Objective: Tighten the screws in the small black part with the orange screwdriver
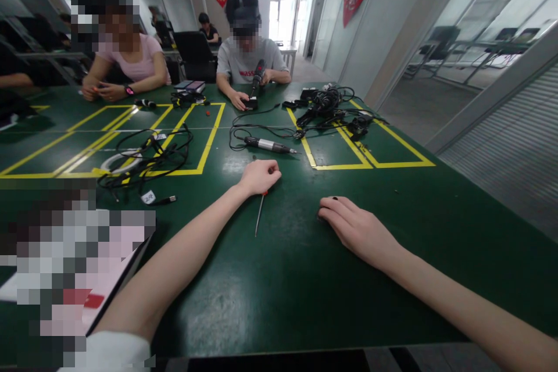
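Observation:
My left hand (260,177) is closed above the green table (279,302), its fingers curled round the handle end of a screwdriver (260,215). The thin metal shaft points back toward the table's near edge, and a bit of orange-red handle shows under the hand. To the right, my right hand (349,221) rests low on the table with its fingers bent and pressed together; a small dark thing shows at the fingertips, too hidden to name. Just beyond my left hand lies a black and silver electric screwdriver (265,144) with a cable.
Black cables (165,151) lie in a loose coil at the left, inside yellow tape outlines. A bigger cable tangle (326,106) sits at the back right. A blurred flat item (93,302) is at the near left. Across the table sit two people, one holding a dark tool (258,77).

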Demonstrator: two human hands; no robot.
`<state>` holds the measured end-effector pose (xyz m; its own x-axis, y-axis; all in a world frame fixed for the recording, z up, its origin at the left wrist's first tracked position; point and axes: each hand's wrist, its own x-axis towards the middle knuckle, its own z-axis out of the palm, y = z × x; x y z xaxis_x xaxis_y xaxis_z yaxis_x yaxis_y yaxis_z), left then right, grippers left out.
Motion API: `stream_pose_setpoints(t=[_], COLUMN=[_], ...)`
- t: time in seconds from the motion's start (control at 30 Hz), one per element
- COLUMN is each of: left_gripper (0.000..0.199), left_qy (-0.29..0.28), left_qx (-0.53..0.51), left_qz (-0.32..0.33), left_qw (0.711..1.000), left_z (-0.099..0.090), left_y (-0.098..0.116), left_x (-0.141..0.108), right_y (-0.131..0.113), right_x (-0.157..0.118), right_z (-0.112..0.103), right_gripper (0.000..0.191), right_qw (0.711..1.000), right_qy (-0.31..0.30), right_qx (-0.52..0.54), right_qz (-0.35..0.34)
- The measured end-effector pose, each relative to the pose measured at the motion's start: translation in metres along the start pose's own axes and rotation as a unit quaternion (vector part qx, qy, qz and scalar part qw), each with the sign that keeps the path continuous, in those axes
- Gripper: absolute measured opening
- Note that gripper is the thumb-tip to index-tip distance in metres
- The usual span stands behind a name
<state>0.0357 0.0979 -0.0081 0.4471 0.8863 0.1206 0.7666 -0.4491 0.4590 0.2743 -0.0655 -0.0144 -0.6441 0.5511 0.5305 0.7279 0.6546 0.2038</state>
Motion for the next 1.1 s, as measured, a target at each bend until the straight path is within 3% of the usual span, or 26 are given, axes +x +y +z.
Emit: stream_pose_setpoints(t=[0.2, 0.3, 0.43, 0.53, 0.67, 0.77, 0.87, 0.97, 1.1], left_gripper=[0.021, 0.021, 0.021, 0.021, 0.021, 0.021, 0.021, 0.022, 0.022], left_qy=[-0.003, -0.003, -0.004, -0.004, -0.004, -0.003, -0.001, -0.002, -0.004], left_qx=[-0.001, 0.0, 0.004, 0.007, 0.008, 0.009, 0.011, 0.013, 0.014], left_qz=[-0.004, -0.007, -0.008, -0.011, -0.011, -0.011, -0.011, -0.012, -0.011], left_qw=[1.0, 1.0, 1.0, 1.0, 1.0, 1.0, 1.0, 1.0, 1.0], left_z=[-0.002, -0.002, -0.003, -0.003, -0.003, -0.003, -0.003, -0.005, -0.006], left_y=[0.001, 0.001, 0.002, 0.003, 0.002, 0.001, 0.001, 0.002, 0.003], left_x=[-0.001, -0.001, -0.001, -0.001, -0.001, -0.001, -0.001, -0.001, -0.002], right_y=[0.035, 0.055, 0.08, 0.095, 0.101, 0.1, 0.102, 0.106, 0.105], right_x=[-0.067, -0.097, -0.125, -0.137, -0.14, -0.133, -0.122, -0.111, -0.099], right_z=[-0.027, -0.044, -0.06, -0.065, -0.065, -0.065, -0.071, -0.082, -0.094], right_gripper=[0.027, 0.027, 0.034, 0.029, 0.026, 0.028, 0.032, 0.023, 0.02], right_qw=[0.994, 0.986, 0.969, 0.955, 0.931, 0.931, 0.931, 0.905, 0.874], right_qy=[0.025, 0.0, -0.007, -0.024, -0.028, 0.007, 0.077, 0.158, 0.193], right_qx=[-0.046, -0.1, -0.174, -0.183, -0.179, -0.166, -0.166, -0.17, -0.129], right_qz=[0.093, 0.135, 0.175, 0.232, 0.317, 0.324, 0.315, 0.357, 0.427])
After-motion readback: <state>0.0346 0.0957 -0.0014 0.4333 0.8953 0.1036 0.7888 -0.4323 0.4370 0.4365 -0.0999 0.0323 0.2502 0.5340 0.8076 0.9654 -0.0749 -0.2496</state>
